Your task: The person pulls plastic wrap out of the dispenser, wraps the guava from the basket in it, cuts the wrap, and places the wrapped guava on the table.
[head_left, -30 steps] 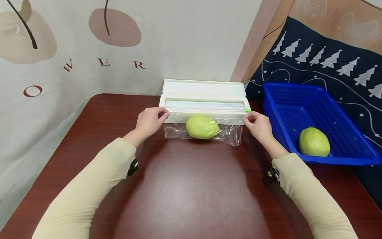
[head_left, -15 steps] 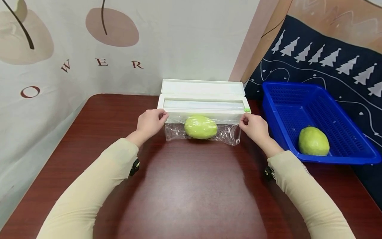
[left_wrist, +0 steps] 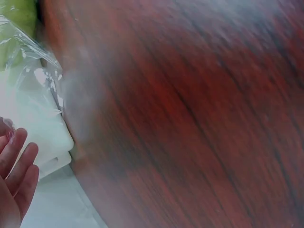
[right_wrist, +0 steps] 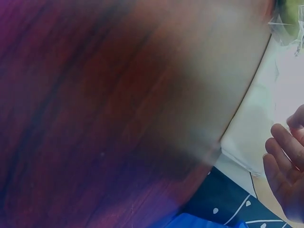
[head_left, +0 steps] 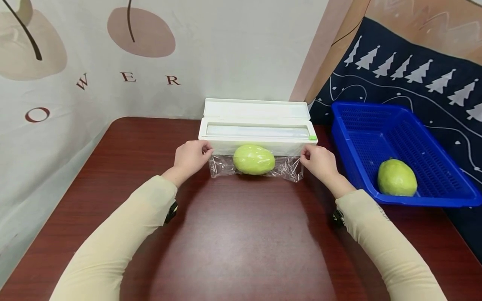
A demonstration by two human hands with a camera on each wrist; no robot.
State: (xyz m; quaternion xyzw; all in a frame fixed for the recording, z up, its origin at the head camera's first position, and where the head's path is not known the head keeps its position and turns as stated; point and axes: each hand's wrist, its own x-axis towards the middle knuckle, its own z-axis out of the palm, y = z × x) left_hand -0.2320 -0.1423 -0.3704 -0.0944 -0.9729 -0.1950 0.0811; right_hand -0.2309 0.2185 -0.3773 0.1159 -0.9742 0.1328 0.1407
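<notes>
A smooth yellow-green oval fruit [head_left: 254, 160] lies on the table under clear plastic wrap [head_left: 223, 165], right in front of a white cling film dispenser [head_left: 263, 147]. The dispenser's lid stands open, and a green slide cutter [head_left: 312, 137] sits at the right end of its slot. My left hand [head_left: 190, 158] pinches the wrap's left edge between thumb and index finger, near the dispenser's front left corner. On the other side, my right hand [head_left: 320, 162] pinches the right edge the same way. The wrist views show the remaining fingers of the left hand [left_wrist: 16, 175] and right hand [right_wrist: 287, 161] loosely bent.
A blue plastic basket [head_left: 406, 200] holding another green fruit [head_left: 397, 177] stands at the right, close to my right forearm. The brown wooden table [head_left: 233, 238] backs onto a pale printed cloth [head_left: 241, 50]. A dark tree-patterned cloth [head_left: 408, 85] hangs behind the basket.
Both hands have come slightly lower towards the tabletop, and the right has shifted inward to the left. The wrap between them has come down from the dispenser's front edge around the fruit.
</notes>
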